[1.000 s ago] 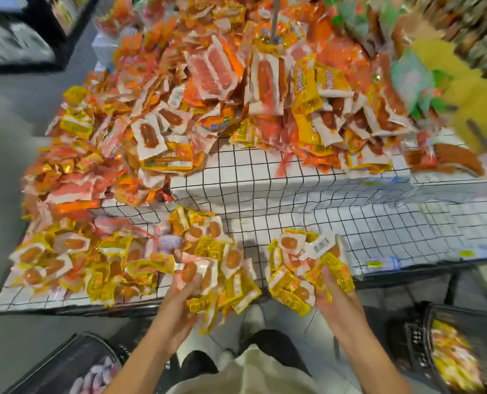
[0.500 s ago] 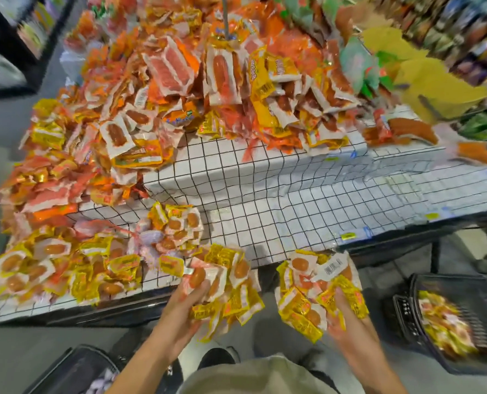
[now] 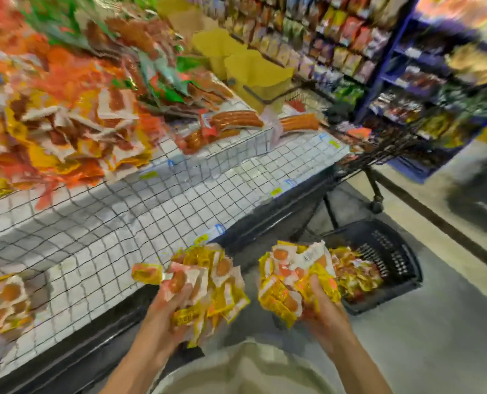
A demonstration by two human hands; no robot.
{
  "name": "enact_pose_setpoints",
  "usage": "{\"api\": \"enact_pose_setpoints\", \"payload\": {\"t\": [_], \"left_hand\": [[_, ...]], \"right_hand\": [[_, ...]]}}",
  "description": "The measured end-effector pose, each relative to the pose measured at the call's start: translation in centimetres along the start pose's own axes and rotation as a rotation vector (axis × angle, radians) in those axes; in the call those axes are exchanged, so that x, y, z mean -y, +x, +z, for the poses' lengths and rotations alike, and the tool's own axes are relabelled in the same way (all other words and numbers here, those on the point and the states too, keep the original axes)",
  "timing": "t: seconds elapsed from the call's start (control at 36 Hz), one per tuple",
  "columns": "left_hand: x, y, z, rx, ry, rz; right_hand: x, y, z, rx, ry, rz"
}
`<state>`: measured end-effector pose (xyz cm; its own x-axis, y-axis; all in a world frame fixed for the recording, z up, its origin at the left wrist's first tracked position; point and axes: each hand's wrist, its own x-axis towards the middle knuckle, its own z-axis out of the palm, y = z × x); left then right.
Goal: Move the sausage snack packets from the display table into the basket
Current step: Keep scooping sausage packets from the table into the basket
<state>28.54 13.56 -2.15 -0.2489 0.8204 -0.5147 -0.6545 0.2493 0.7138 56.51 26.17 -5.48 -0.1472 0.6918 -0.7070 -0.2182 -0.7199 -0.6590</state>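
Head view, mid-transfer beside the basket (image 3: 390, 268): left hand (image 3: 162, 317) clutching a loose bunch of yellow-and-white sausage snack packets (image 3: 208, 282), fingers curled up into the bundle; right hand (image 3: 326, 314) gripping a second bunch (image 3: 290, 277) the same way, one finger (image 3: 316, 282) pressed across the wrappers. Both bunches carried off the near edge of the worktop (image 3: 157, 217), to the left of the basket, with the right-hand bunch just beside the basket's near rim and the left-hand one farther from it. Black basket down on the floor (image 3: 449, 322), already holding a heap of similar packets against its near side. More packets left on the worktop, well to the left of the basket, along with piled orange and red wrappers farther back; much of that blurred. To finish the step well, by this reading: bring each bunch fully over the basket's opening before loosening the fingers, right hand first as the nearer, then the left across after it. Worth minding the one packet jutting out at the far left of the left-hand bunch, which looks likeliest to slip; lower rather than toss, so slick wrappers do not slide over the rim.
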Motion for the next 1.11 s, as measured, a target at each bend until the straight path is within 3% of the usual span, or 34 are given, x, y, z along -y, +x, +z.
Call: {"api": "enact_pose_setpoints", "payload": {"t": [0.17, 0.36, 0.56, 0.83, 1.11], "left_hand": [[2.7, 5.5, 8.7, 0.071, 0.131, -0.041], [5.1, 12.1, 16.6, 0.183, 0.215, -0.168], [8.7, 20.5, 23.2, 0.3, 0.371, -0.329], [15.0, 34.6, 31.1, 0.44, 0.662, -0.529], [29.8, 48.3, 32.4, 0.379, 0.936, -0.54]], "right_hand": [[4.6, 1.6, -7.0, -0.058, 0.154, -0.083], [6.9, 3.3, -13.0, -0.248, 0.328, -0.131], [5.9, 5.2, -17.3, -0.489, 0.429, -0.099], [4.4, 12.5, -19.6, -0.871, 0.798, -0.037], [3.6, 25.8, -23.2, -0.819, 0.989, -0.121]]}}
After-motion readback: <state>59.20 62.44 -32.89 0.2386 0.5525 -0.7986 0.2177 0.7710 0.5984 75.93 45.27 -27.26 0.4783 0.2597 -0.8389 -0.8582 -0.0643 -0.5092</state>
